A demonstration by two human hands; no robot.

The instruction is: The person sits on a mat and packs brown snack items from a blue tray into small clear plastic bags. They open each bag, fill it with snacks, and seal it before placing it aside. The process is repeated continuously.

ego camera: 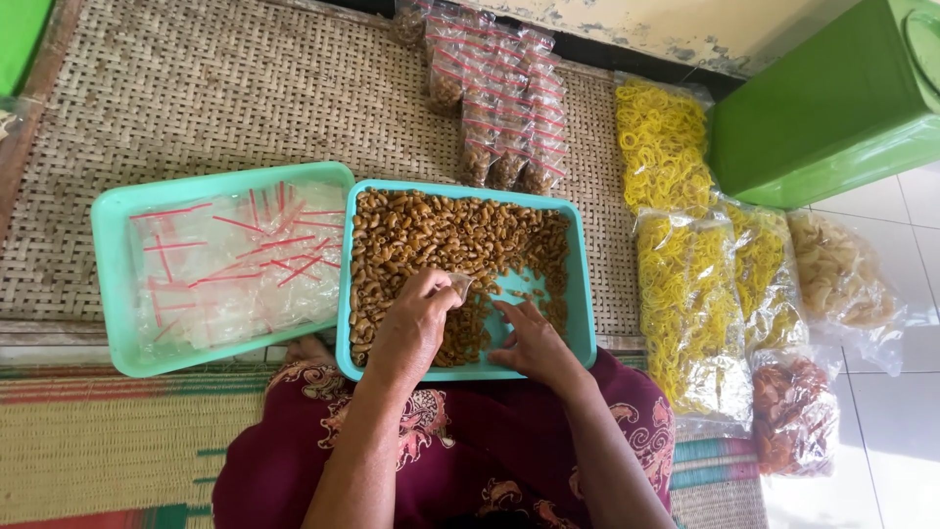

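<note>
A turquoise tray [584, 294] rests on my lap, filled with small brown curled snacks [431, 235]. My left hand [411, 328] lies over the snacks and pinches a small clear plastic bag [461, 285] between thumb and fingers. My right hand [534, 343] rests on a bare patch of the tray's bottom, fingers spread, touching loose snacks. A second turquoise tray [113, 284] to the left holds several empty clear bags with red zip strips [240, 260].
Filled small snack bags [504, 108] lie in rows on the woven mat behind the tray. Large bags of yellow noodle-like snacks [685, 284], pale crackers [837, 274] and reddish chips [793, 411] lie at right. A green bin [822, 108] stands at the far right.
</note>
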